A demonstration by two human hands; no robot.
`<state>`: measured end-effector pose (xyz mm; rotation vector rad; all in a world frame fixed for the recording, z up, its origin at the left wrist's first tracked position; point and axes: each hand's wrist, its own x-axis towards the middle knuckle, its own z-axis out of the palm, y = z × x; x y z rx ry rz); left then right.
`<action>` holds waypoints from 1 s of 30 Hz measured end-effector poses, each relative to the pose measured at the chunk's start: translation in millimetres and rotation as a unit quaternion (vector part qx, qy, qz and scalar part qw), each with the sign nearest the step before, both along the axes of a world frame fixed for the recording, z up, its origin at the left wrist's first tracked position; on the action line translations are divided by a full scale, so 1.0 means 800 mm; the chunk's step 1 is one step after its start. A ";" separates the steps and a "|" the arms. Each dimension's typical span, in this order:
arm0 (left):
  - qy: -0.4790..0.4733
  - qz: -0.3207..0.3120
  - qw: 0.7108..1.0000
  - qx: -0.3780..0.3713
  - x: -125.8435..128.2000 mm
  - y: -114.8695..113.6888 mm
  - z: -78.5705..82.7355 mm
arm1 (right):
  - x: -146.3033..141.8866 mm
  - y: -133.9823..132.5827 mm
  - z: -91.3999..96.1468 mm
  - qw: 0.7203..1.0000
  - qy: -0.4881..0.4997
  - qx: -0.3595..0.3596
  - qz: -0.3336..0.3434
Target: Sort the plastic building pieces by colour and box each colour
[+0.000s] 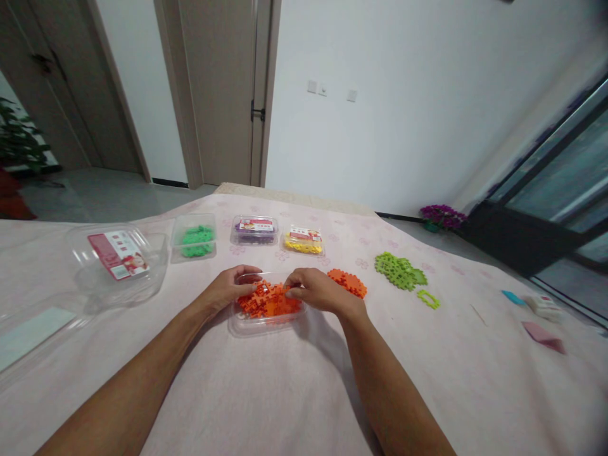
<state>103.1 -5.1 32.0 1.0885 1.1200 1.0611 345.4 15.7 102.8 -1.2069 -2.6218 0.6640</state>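
A clear plastic container [259,328] full of orange interlocking plastic pieces [270,303] sits on the cloth in front of me. My left hand [231,286] is closed round its left rim, with the thumb over the edge. At the right side, my right hand [316,290] reaches in with bent fingers pressed together on the orange pieces; the exact piece at its fingertips is partly hidden. Just beyond my right wrist lies a pile of orange flower-edged pieces [349,282] on the cloth.
Along the back stand clear containers of green pieces [198,242], purple pieces [256,235] and yellow pieces [303,246]. A large labelled container [142,288] and a clear lid [35,332] are at left. Lime-green pieces [399,271] lie right, with a pink item [543,335] farther over.
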 end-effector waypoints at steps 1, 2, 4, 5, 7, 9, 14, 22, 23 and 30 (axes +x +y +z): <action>-0.005 -0.001 1.000 -0.002 0.000 0.000 0.000 | 0.001 0.000 0.001 1.000 -0.002 -0.006 0.003; -0.008 -0.002 1.000 -0.002 0.001 -0.001 0.000 | 0.001 -0.001 0.001 1.000 -0.009 -0.007 0.007; -0.011 -0.005 1.000 0.001 0.002 -0.002 0.002 | 0.001 -0.003 0.001 0.999 -0.030 0.004 0.017; -0.013 -0.006 1.000 0.003 0.002 -0.003 0.003 | 0.001 -0.004 0.001 0.999 -0.036 0.014 0.021; -0.018 -0.009 1.000 0.002 0.002 -0.005 0.006 | 0.001 -0.005 0.000 0.999 -0.030 0.037 0.018; -0.018 -0.014 1.000 0.000 0.002 -0.006 0.008 | 0.001 -0.005 0.000 0.999 -0.009 0.053 0.004; -0.002 -0.021 1.000 0.006 0.001 -0.008 0.011 | -0.002 -0.003 0.000 1.000 -0.006 0.015 0.022; -0.001 -0.022 1.000 0.010 0.002 -0.007 0.011 | -0.004 -0.007 0.002 0.997 -0.018 0.037 0.063; -0.003 -0.023 1.000 0.011 0.001 -0.007 0.010 | -0.004 -0.007 0.003 0.997 -0.015 0.040 0.059; -0.001 -0.024 1.000 0.014 0.001 -0.008 0.010 | 0.004 0.001 0.006 0.995 0.079 0.059 -0.028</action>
